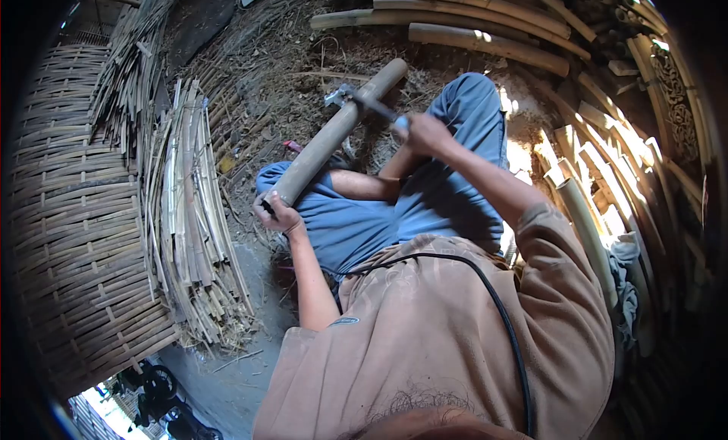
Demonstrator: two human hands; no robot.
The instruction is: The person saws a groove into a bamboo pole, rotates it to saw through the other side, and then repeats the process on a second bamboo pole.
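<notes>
A thick bamboo pole (315,153) slants across my lap, its near end by my left knee and its far end out over the littered ground. My left hand (278,215) is wrapped round the near end. In my right hand (427,134), closed on the grip, is a hammer (373,105) with a metal head. The hammer crosses over the pole's upper part, and its head lies just left of the pole in this view. My legs are folded beneath in blue trousers (455,190).
A bundle of split bamboo strips (189,227) lies to the left, beside a woven bamboo panel (83,212). Several bamboo poles (485,45) rest at the top, with more bamboo lengths (584,220) and a grey cloth (626,281) at right. Motorbikes (159,394) stand at bottom left.
</notes>
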